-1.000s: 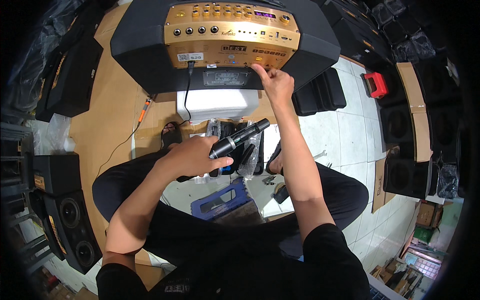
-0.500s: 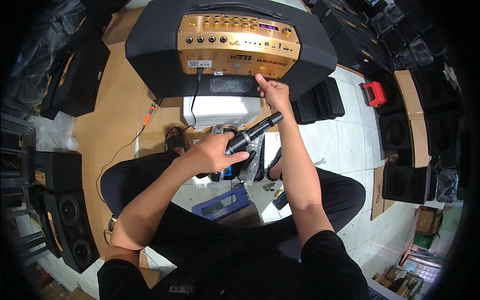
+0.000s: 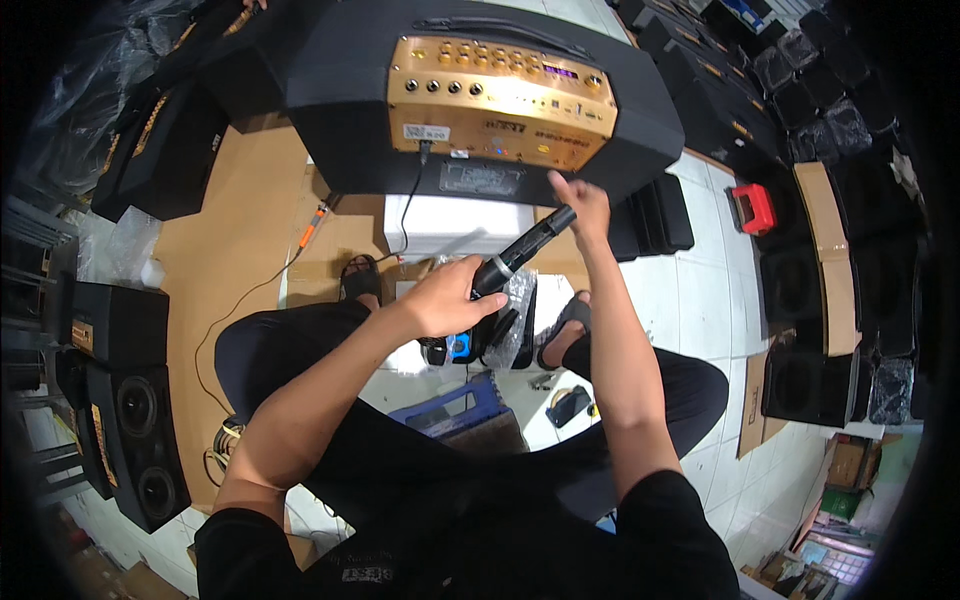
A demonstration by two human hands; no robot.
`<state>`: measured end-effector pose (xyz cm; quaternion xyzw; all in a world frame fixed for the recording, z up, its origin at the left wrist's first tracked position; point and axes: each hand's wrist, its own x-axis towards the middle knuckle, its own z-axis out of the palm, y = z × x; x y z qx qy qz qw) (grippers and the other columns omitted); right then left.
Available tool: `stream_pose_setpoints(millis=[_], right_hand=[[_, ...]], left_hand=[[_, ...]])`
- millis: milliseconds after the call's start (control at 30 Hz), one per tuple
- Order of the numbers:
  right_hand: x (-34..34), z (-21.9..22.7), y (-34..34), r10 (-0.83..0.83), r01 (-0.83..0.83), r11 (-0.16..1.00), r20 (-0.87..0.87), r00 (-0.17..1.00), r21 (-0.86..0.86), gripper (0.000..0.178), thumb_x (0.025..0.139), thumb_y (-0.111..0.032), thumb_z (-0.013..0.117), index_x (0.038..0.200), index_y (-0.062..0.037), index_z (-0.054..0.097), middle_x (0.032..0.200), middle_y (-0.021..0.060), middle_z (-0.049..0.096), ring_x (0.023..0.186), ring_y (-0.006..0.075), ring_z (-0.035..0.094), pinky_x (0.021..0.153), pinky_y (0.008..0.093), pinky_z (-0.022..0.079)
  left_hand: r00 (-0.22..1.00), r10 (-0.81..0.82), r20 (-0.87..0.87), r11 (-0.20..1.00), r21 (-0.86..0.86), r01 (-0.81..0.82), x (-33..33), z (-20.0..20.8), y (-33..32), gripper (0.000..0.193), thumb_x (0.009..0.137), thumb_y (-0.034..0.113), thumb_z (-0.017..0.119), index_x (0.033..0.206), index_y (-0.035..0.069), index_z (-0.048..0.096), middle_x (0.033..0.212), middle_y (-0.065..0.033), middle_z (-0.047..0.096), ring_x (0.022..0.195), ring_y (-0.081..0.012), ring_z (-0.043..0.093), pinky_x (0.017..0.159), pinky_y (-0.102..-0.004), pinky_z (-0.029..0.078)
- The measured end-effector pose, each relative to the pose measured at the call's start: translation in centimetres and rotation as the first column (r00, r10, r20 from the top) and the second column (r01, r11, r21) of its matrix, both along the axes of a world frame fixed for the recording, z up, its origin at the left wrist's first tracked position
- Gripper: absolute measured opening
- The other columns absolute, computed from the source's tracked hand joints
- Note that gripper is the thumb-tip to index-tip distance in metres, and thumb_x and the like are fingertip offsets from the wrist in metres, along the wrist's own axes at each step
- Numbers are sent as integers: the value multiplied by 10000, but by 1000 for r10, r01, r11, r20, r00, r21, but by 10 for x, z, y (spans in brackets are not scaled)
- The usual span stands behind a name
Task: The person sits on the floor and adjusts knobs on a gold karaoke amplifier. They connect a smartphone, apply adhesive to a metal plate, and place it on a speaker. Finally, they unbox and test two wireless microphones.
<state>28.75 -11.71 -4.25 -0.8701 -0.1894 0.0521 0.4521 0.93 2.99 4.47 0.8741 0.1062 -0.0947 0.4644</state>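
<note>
My left hand (image 3: 445, 297) grips a black handheld microphone (image 3: 527, 245) by its lower body, with the mic angled up to the right. My right hand (image 3: 582, 203) is raised just past the mic's upper end, fingers loose and one finger pointing up, holding nothing. It hovers below the gold control panel (image 3: 500, 88) of a large black speaker cabinet (image 3: 350, 140) lying in front of me. A black cable (image 3: 415, 195) hangs from a socket on the panel.
A white foam block (image 3: 440, 222) sits under the cabinet. A blue crate (image 3: 455, 410) lies between my legs. Black speakers (image 3: 130, 420) stand at the left and stacked ones (image 3: 800, 290) at the right, beside a red object (image 3: 752, 208). Brown cardboard (image 3: 230, 250) covers the floor on the left.
My right hand has come off the lower edge of the gold panel and dropped back a little. My left hand has lifted the microphone up toward the cabinet.
</note>
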Motion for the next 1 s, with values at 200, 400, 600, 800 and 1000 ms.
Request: stream_pose_setpoints(millis=[200,400,600,800,1000], right_hand=[[-78,49,-56,361,-143,897,-505,784,419,458,960,-120,726,1300,1,444,1241,234,644,1084,248,675,839,353,567],[-120,101,-32,454,-14,666,-391,801,746,309,960,-21,712,1188,-10,504,1133,229,712,1013,296,729,928,398,585],[-129,101,-20,365,72,591,-345,865,804,266,957,-56,737,1139,-29,545,1110,210,718,985,276,731,882,379,594],[-130,108,-9,275,69,595,-284,918,801,256,930,-53,772,1113,-19,597,1070,170,738,926,207,727,854,332,589],[-153,126,15,210,-116,646,-30,977,754,291,852,21,827,1054,17,618,1048,144,742,893,143,706,789,271,580]], left_hand=[[946,323,-34,682,-685,-258,6,0,-1,435,1045,452,596,1190,60,474,851,-35,568,604,-121,602,593,-291,517],[944,325,-51,792,-531,-301,9,-1,-10,384,1043,373,631,1227,62,502,856,-35,622,657,-105,622,613,-276,517],[947,320,25,771,-588,-245,10,-6,-11,472,1060,492,541,1199,46,470,798,-52,601,632,-127,622,590,-323,523],[935,353,37,748,-611,-258,8,2,-18,466,1066,417,573,1292,42,416,854,-64,628,675,-129,640,608,-287,528],[921,381,81,832,-465,-303,3,-5,-15,510,1042,397,627,1287,18,391,868,-76,644,669,-125,622,589,-294,510]])
